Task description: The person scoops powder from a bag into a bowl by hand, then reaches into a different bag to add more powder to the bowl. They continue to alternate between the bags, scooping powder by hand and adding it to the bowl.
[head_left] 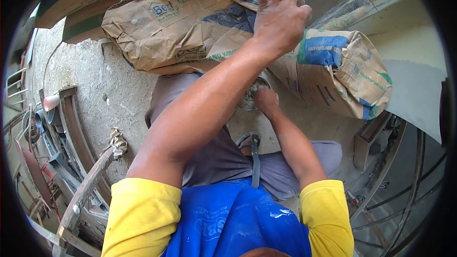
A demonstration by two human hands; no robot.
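Observation:
My left hand is raised over the cement bags with its fingers bent and apart, and nothing shows in it. Behind it lies a crumpled brown paper cement bag with green and blue print. My right hand is low between my legs, closed at the rim of a small round container that has a lumpy grey mix inside. Its fingertips are hidden, so I cannot tell what they grip. Close on the right stands a filled cement bag.
More brown bags lie at the upper left. A long shiny tube runs across the upper right. On the left are a wooden post, planks and a pink cup. A wooden box and curved bars stand at the right.

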